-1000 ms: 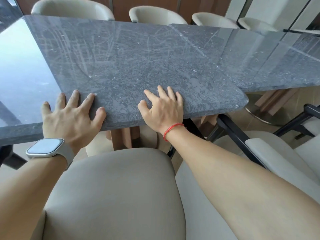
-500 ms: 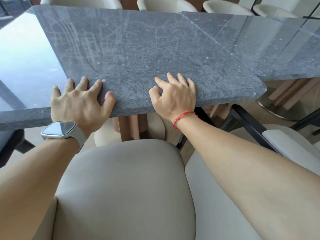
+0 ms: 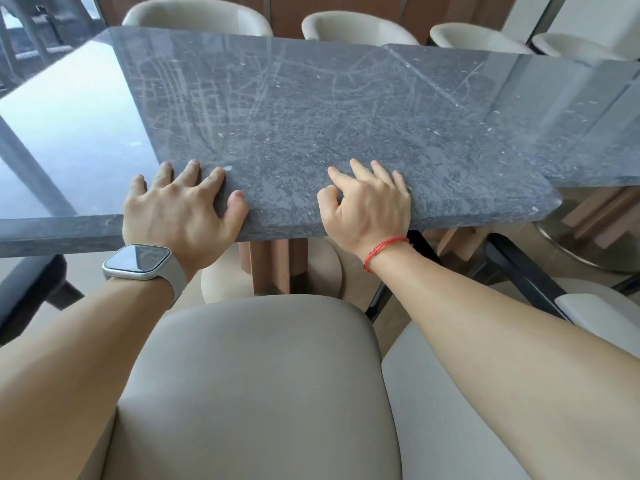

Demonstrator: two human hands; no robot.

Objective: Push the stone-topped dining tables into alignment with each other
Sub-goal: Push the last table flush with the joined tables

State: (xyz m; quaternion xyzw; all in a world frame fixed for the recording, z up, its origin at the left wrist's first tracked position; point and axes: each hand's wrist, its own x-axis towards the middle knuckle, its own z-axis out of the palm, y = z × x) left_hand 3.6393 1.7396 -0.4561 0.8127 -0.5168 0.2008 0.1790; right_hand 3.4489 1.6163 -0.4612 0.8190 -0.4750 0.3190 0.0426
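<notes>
Pressing grey veined stone table [image 3: 311,116], L hand [image 3: 180,209] & R hand [image 3: 370,206] grips spread, 2nd table [image 3: 554,109] seemingly offset

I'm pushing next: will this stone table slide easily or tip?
Probably heavy: the table has a thick stone slab. Unlikely to tip on its wide base. The polished top may feel slippery under the left hand and right hand.

The left grip [image 3: 173,209] lies flat, fingers spread, on the near edge of the grey stone table [image 3: 311,116]. The right grip [image 3: 370,206] rests to its right, fingers on top. A second table [image 3: 571,126] adjoins on the right, its near edge farther back. A beige chair [image 3: 259,393] stands nearest.
</notes>
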